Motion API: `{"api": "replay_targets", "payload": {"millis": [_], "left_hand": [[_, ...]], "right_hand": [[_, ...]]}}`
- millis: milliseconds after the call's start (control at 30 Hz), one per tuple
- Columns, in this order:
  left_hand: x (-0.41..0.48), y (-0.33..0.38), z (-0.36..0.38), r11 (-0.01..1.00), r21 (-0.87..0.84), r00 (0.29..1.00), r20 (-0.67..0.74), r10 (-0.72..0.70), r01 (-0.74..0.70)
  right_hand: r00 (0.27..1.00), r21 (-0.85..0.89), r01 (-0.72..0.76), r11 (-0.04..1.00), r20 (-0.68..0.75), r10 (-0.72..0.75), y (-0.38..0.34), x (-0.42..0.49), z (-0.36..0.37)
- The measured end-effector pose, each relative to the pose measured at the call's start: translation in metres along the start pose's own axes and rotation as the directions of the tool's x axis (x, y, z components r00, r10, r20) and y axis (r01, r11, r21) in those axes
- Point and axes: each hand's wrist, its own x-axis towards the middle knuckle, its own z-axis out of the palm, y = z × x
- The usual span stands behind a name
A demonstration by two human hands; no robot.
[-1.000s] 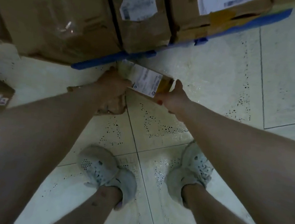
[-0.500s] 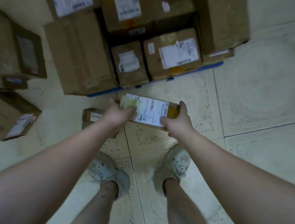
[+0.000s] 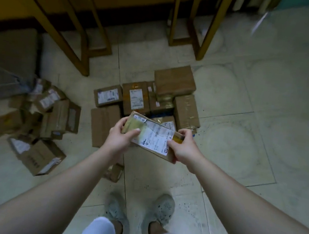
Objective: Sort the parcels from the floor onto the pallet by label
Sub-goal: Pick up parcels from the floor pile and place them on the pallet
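I hold a flat cardboard parcel (image 3: 154,138) with a white shipping label face up, at waist height above the floor. My left hand (image 3: 119,138) grips its left end and my right hand (image 3: 183,149) grips its right end. Below and beyond it, several brown parcels (image 3: 136,99) lie packed together on the pallet, of which only a sliver of blue (image 3: 161,115) shows between boxes. A heap of loose parcels (image 3: 53,117) lies on the floor to the left. A small parcel (image 3: 114,172) sits on the floor under my left forearm.
Yellow wooden table legs (image 3: 85,37) and a chair frame (image 3: 203,35) stand behind the pallet. A large dark box (image 3: 10,58) sits far left. Pale floor tiles (image 3: 242,146) spread to the right. My two feet in light shoes (image 3: 139,209) stand at the bottom.
I have straightened up from a crouch, lifting the parcel off the floor to waist height. The view has pulled back, and the pallet stack now looks smaller and farther.
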Motion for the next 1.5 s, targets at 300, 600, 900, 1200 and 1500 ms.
{"api": "replay_targets", "payload": {"millis": [300, 600, 900, 1200, 1500], "left_hand": [[0.030, 0.071, 0.006, 0.988, -0.156, 0.999, 0.045, 0.020, -0.013], [0.084, 0.092, 0.030, 0.939, -0.294, 0.976, 0.173, -0.130, 0.177], [0.132, 0.054, 0.063, 0.946, -0.185, 0.953, 0.200, -0.228, 0.265], [0.214, -0.024, 0.136, 0.940, -0.153, 0.952, 0.069, -0.298, 0.305], [0.277, -0.070, 0.173, 0.930, -0.088, 0.931, 0.110, -0.348, 0.358]], "right_hand": [[0.979, -0.268, 0.194, 0.944, 0.110, -0.170, -0.049, -0.007, -0.022], [0.976, -0.283, 0.216, 0.934, 0.079, -0.202, -0.092, 0.055, -0.014], [0.967, -0.564, 0.224, 0.795, 0.228, -0.111, -0.070, 0.121, -0.016], [0.931, -0.742, 0.344, 0.575, 0.350, -0.104, -0.011, 0.238, -0.038], [0.969, -0.875, 0.245, 0.417, 0.234, -0.079, 0.040, 0.314, -0.052]]}}
